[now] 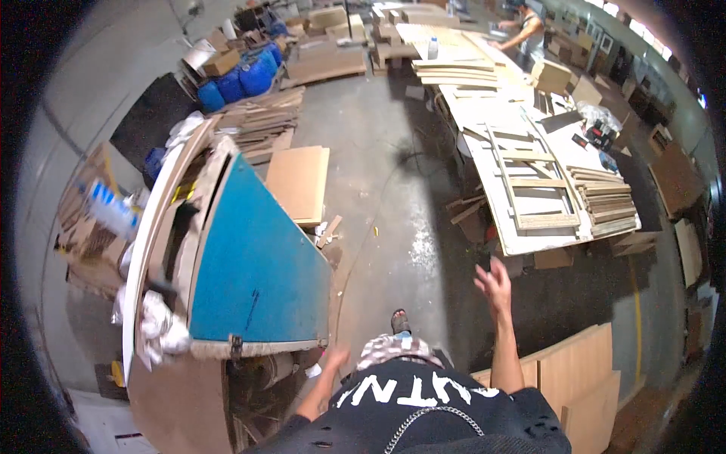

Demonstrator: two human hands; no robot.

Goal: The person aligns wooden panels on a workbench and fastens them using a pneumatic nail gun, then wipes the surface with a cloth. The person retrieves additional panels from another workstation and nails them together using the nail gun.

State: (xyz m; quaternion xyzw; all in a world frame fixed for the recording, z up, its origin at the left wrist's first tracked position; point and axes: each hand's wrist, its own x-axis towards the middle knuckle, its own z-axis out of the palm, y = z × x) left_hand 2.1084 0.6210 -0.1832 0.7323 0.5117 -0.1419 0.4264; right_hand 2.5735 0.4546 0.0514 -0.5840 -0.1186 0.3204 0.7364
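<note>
While right hand (494, 284) has grip spread near desk (491, 185) bearing pale, ladder-like wooden frame (537, 182), left hand (337, 354) is beside flat blue panel (257, 265), can't tell its grip.

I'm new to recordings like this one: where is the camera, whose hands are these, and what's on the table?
There is no machine: these are one person's bare hands, seen from above by a head-worn fisheye camera, so straight edges bend. The right hand is raised and open, with nothing visible in it. The left hand, blurred, appears near the flat turquoise panel; whether it holds anything is unclear. On the long white table lie a pale wooden ladder-like frame and stacked narrow wooden slats, among other things.
</note>
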